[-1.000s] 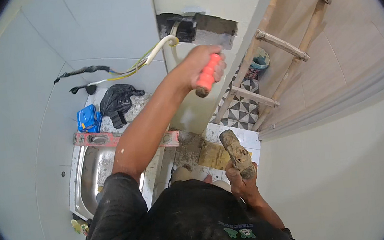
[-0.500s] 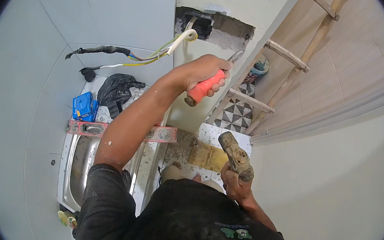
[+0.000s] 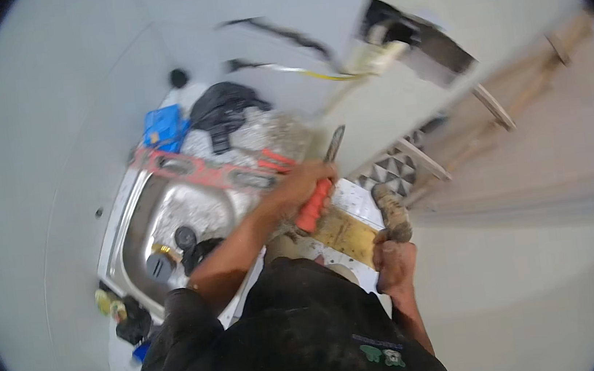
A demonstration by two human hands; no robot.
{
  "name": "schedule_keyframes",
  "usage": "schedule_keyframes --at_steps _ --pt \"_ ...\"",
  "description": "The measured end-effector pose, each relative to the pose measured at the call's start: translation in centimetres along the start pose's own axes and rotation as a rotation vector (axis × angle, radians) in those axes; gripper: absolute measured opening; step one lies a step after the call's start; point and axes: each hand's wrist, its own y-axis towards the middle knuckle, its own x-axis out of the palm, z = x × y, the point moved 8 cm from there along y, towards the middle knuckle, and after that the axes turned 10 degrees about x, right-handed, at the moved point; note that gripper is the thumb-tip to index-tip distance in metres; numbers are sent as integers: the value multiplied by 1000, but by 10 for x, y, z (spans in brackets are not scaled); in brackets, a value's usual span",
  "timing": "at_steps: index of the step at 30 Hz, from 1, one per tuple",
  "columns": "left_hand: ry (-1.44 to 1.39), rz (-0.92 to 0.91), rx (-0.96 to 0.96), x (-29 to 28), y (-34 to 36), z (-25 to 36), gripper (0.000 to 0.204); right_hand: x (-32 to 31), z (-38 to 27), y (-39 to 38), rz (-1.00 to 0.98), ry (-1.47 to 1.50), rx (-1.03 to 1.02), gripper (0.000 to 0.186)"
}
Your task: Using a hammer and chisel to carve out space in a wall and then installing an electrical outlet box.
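Note:
My left hand (image 3: pixel 305 184) is wrapped round the red handle of a chisel (image 3: pixel 314 209), in front of my chest. Its metal blade points up and away, clear of the wall. On the right, my right hand (image 3: pixel 396 263) grips a hammer (image 3: pixel 391 211) low by its dusty, worn head, held upright; the handle is mostly hidden. Beyond both hands, the pale wall has a rough cut-out hole (image 3: pixel 443 51), and wires (image 3: pixel 321 75) with black-taped ends come out of it. The picture is blurred by motion.
At left, a steel sink (image 3: pixel 131 241) holds debris and small items. A red spirit level (image 3: pixel 196 169) lies across its far edge, with a blue box (image 3: pixel 164 129), a black plastic bag (image 3: pixel 228 107) and red-handled pliers (image 3: pixel 276 161) nearby. A wooden ladder (image 3: pixel 494 106) leans at right.
My left hand has drawn the chisel back from beside the wall hole toward my body. My right hand still holds the hammer. The view has swung, shifting the surroundings rightward.

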Motion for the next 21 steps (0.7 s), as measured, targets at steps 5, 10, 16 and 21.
schedule_keyframes --at_steps 5,10,16,21 --pt "-314 368 114 -63 -59 -47 23 47 -16 43 -114 -374 -10 20" --pt "88 583 340 -146 -76 -46 28 130 -25 114 -182 -605 -242 25" --pt "778 861 293 -192 -24 -5 36 208 -8 193 -208 -729 -171 32" --pt "918 947 317 -208 25 17 43 231 13 231 -211 -773 -155 31"
